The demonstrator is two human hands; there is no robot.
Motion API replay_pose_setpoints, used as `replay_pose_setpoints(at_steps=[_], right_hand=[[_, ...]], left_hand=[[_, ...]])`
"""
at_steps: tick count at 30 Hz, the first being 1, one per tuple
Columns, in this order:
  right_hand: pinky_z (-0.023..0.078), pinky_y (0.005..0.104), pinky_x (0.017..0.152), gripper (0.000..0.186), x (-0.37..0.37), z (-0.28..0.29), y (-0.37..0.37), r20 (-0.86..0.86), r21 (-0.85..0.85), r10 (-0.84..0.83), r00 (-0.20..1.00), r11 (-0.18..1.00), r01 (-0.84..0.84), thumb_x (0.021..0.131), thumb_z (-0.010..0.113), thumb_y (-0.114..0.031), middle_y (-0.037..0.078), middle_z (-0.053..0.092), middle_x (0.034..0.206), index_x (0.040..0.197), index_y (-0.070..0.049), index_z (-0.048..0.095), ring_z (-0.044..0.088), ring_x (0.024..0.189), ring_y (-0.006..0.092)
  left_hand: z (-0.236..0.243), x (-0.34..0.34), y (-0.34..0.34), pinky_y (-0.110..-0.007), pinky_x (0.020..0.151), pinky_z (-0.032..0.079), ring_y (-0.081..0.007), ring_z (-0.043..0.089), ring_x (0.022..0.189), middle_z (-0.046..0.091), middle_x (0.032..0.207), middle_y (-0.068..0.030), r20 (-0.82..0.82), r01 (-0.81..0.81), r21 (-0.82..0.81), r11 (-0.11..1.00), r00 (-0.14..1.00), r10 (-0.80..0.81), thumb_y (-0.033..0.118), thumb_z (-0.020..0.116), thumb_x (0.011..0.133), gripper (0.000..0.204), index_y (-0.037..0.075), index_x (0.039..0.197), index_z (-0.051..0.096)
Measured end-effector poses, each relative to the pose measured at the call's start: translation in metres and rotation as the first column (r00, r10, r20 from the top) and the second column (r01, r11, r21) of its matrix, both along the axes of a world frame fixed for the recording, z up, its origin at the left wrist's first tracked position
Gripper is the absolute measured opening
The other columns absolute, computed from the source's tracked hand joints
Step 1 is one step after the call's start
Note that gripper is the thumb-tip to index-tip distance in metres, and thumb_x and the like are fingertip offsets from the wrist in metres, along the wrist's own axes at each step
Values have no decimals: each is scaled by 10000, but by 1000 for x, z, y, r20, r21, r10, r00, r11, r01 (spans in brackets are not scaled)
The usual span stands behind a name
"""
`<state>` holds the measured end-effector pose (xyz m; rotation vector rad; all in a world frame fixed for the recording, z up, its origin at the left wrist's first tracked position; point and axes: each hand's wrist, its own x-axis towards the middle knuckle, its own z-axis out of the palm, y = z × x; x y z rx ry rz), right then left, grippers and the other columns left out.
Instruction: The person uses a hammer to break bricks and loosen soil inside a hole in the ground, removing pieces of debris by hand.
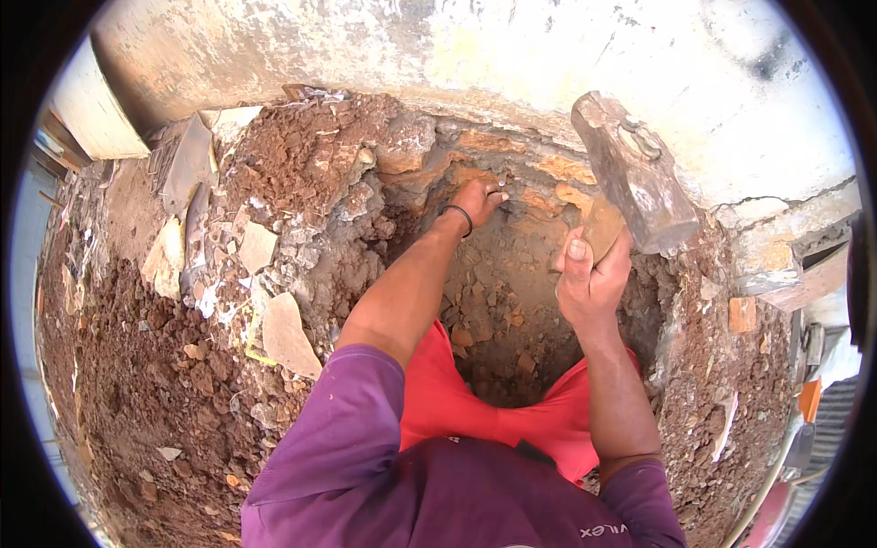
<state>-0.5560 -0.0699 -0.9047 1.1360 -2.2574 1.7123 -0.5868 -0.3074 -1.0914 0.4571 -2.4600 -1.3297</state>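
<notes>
My right hand (594, 279) is closed round the short wooden handle (603, 228) of a club hammer. The hammer's heavy, worn, brown-grey head (630, 169) is raised in front of the wall, at the right. Deeper in, my left hand (477, 203) is a fist against the broken brickwork (534, 196) at the wall's foot. A small bright end of what looks like a slim metal rod (501, 184) shows at its fingers; the fist hides the rest. Below both hands lies a dug-out pit (498, 310) with brick chips and loose soil.
A stained plaster wall (411, 46) rises behind the pit. Reddish soil (137, 365) with flat broken shards (288, 333) is heaped at the left. On the right bank lie a brick piece (742, 314) and a broken concrete ledge (776, 247). My legs in red (438, 384) straddle the pit's near edge.
</notes>
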Motion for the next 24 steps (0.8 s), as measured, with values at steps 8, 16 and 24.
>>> replay_pose_setpoints(at_steps=[8, 16, 24], right_hand=[[515, 472, 695, 405, -23, -52, -5, 217, 614, -13, 976, 779, -126, 995, 609, -342, 220, 693, 889, 1197, 5, 552, 693, 802, 393], [518, 462, 682, 391, -3, -40, -7, -32, 126, 40, 999, 991, -36, 988, 616, -319, 209, 673, 822, 1189, 3, 525, 684, 762, 411], [499, 459, 660, 438, -6, -24, -9, 195, 422, 7, 981, 902, -90, 996, 592, -414, 182, 642, 766, 1080, 13, 547, 648, 677, 340]], left_hand=[[3, 3, -12, -400, 720, 524, -253, 693, 706, 709, 744, -157, -12, -19, -14, 1000, 1000, 19, 249, 638, 956, 296, -32, 995, 724], [-4, 2, -5, -379, 712, 517, -212, 671, 690, 703, 734, -128, 32, 20, 9, 1000, 999, -21, 241, 648, 951, 285, -17, 1039, 729], [-7, 11, -9, -400, 721, 508, -251, 655, 698, 691, 740, -156, 28, -32, 25, 999, 999, 31, 260, 665, 943, 297, -19, 1014, 736]])
